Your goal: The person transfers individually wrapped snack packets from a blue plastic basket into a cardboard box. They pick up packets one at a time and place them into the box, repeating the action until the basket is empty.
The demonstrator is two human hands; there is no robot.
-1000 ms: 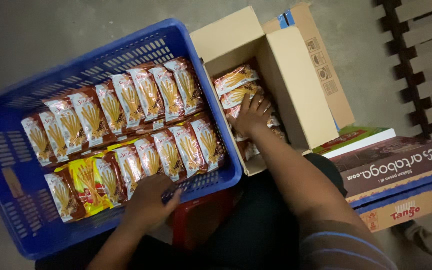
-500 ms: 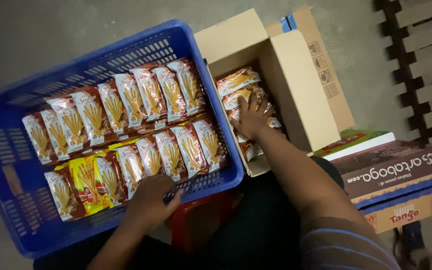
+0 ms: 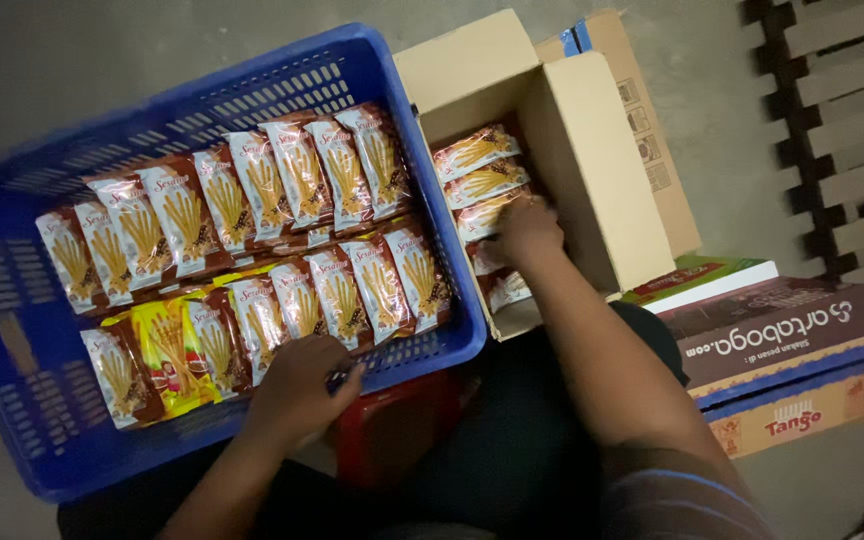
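grey concrete floor [image 3: 102, 60], dim room

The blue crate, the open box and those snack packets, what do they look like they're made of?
Blue crate: likely rigid moulded plastic, with slotted lattice walls and a matte finish.
Open box: plain brown cardboard, with folded flaps.
Snack packets: seemingly thin plastic film, glossy, catching glare.
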